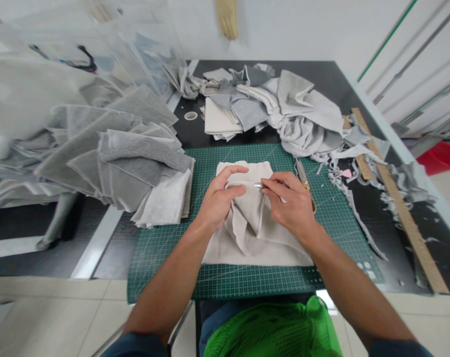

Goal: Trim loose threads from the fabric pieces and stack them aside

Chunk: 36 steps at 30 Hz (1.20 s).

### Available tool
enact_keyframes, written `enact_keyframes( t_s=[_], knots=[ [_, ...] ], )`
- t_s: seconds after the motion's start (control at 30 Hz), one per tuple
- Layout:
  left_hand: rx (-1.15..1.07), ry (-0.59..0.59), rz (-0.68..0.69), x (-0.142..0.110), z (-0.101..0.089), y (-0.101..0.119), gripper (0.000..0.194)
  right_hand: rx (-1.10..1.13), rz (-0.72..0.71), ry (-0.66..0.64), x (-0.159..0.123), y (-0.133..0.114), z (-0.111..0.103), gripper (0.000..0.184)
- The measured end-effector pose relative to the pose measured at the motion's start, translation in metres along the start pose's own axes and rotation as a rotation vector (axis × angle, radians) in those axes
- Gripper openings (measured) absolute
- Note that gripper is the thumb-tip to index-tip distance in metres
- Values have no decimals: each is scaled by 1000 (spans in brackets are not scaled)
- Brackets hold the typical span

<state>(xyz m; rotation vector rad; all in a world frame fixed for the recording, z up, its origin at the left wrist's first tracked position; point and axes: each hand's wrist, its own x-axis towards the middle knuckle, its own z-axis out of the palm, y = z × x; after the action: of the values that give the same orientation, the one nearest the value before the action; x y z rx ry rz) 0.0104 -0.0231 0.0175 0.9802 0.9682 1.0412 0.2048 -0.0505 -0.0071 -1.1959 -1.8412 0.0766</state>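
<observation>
A pale beige knit cloth [254,233] lies folded and bunched on the green cutting mat [165,248]. My left hand [219,198] rests on the cloth and pinches a fold of it between thumb and fingers. My right hand [289,203] is closed around a thin metal tool [259,185], whose tip touches the fold right beside my left thumb. The tool's far end is hidden in my fingers.
A stack of grey fabric pieces [113,153] sits left of the mat. More grey and white cloth [284,109] is heaped behind it. A wooden ruler [396,198], cloth strips and scissors [302,176] lie to the right. A tape roll [190,116] sits on the black table.
</observation>
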Motion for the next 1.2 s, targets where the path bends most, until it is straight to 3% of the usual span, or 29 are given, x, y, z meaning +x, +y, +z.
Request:
enact_keyframes(
  t_s=[0.3,0.5,0.73,1.2],
  knots=[
    [43,-19,31,1,-1,-2,38,-16,-26,16,0,0,1,20],
    [104,22,28,2,-1,-5,21,-33,-41,25,0,2,3,19],
    [24,52,24,3,-3,-9,35,-41,-39,15,-1,1,4,19],
    [-217,26,-128,2,1,4,42,-23,-40,18,-1,3,4,20]
  ],
)
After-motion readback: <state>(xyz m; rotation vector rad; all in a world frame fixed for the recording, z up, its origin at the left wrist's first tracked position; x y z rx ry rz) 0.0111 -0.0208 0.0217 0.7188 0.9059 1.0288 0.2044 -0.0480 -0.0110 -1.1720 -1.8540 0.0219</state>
